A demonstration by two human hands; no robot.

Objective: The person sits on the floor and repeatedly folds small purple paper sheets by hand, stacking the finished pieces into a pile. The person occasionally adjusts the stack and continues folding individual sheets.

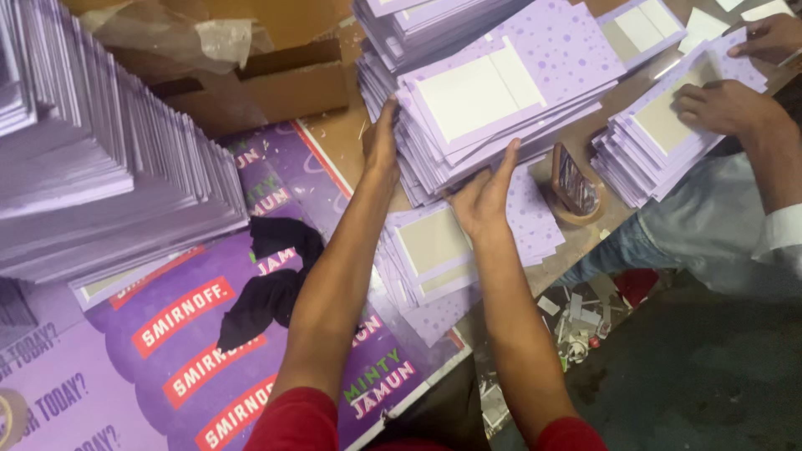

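Bracing a purple card stack (484,100) (white panels) — left hand (383,146), right hand (483,196) flat, open; brown carton (276,83) behind.

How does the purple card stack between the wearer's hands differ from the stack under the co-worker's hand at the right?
The middle stack is taller and messier, its cards fanned and skewed; the co-worker's stack is lower and tidier. The left hand and right hand press the middle stack's sides; the co-worker's hand lies flat on top of theirs. Both hold purple dotted cards with pale panels.
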